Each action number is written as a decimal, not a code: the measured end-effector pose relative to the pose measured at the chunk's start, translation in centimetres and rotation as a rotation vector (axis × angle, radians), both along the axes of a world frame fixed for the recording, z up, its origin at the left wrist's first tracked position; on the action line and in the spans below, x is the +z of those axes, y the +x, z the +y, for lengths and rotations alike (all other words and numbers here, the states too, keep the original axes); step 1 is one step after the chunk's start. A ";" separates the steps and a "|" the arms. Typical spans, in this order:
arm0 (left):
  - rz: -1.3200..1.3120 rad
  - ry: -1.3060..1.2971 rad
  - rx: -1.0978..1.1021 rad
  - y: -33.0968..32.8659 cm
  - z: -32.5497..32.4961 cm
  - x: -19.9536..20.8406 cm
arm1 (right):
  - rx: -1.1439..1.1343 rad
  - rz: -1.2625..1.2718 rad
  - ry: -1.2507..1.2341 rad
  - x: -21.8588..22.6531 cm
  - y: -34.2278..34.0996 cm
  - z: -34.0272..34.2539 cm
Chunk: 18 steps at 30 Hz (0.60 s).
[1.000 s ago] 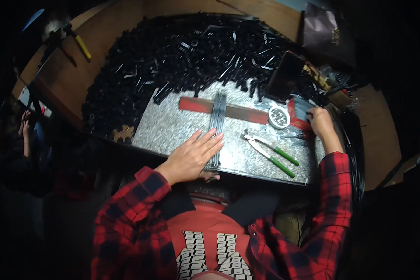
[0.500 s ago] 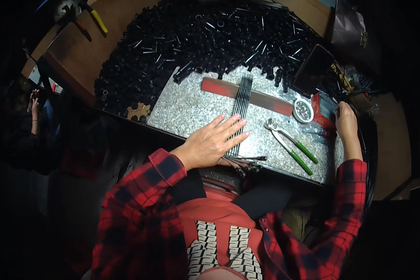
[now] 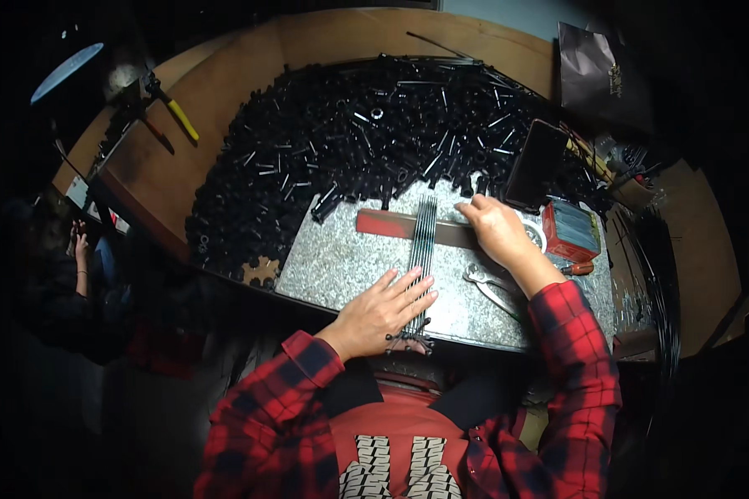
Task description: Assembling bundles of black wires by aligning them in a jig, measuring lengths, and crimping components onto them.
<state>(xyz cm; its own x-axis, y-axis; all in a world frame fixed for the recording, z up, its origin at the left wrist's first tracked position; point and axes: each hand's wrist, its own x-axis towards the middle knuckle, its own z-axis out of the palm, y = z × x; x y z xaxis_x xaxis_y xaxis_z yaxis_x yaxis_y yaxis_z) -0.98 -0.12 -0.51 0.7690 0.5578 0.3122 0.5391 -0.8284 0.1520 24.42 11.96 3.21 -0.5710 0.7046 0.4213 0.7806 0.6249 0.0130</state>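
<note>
A row of thin dark metal rods lies side by side across a reddish-brown bar on a speckled grey slab. My left hand rests flat over the near part of the rods with its fingers stretched out. Dark knobbed ends show beside that palm, at the slab's front edge. To the right of the rods' far ends, my right hand is above the bar, thumb and fingertips pinched together. What the pinch holds, if anything, is too small to tell. The right forearm partly covers a pair of pincers and a white dish.
A large heap of black metal parts fills the back of the table. An open red box, a dark flat panel and long black rods are at right. Yellow-handled pliers hang at far left. Another person's hand shows beyond.
My right hand has come from the slab's right edge leftward to beside the rods' far ends. My left hand stays on the rods. The whole view has shifted downward in the picture.
</note>
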 end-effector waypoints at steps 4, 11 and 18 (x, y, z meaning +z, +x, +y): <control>0.020 0.017 -0.014 0.1 0.1 0.3 | -0.060 -0.084 -0.013 -0.5 -0.2 0.2; 0.023 -0.030 -0.025 -0.1 0.3 0.1 | -0.031 -0.057 0.016 -0.7 -0.2 0.4; 0.048 -0.021 -0.032 -0.1 0.3 0.2 | -0.031 -0.045 0.033 -0.6 0.0 0.3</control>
